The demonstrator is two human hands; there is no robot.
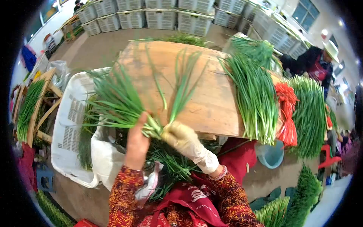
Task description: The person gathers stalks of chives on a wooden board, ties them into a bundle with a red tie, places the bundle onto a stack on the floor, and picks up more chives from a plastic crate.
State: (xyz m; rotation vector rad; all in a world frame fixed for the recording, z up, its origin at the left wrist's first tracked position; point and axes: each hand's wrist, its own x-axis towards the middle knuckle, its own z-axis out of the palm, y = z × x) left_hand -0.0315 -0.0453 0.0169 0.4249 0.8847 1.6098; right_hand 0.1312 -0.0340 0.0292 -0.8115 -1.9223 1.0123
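My bare left hand (138, 142) is closed around a bunch of green stalks (126, 94), whose leaves fan out up and left over the basket's rim. Beside it, my right hand (181, 140), in a pale glove, pinches the lower end of a few thin green stalks (183, 85) that point upward over the wooden board (211, 90). The pale stem ends of the bunch lie between the two hands. One loose leaf (157, 81) shows above the board. More loose greens (170, 162) lie below my hands.
A white basket (70, 113) stands left of the board. Piled greens (253, 94), red ties (288, 113) and another pile (308, 113) line the right side. A blue bucket (270, 154) is below. Crates (160, 19) stand behind; a person in a hat (319, 62) is at right.
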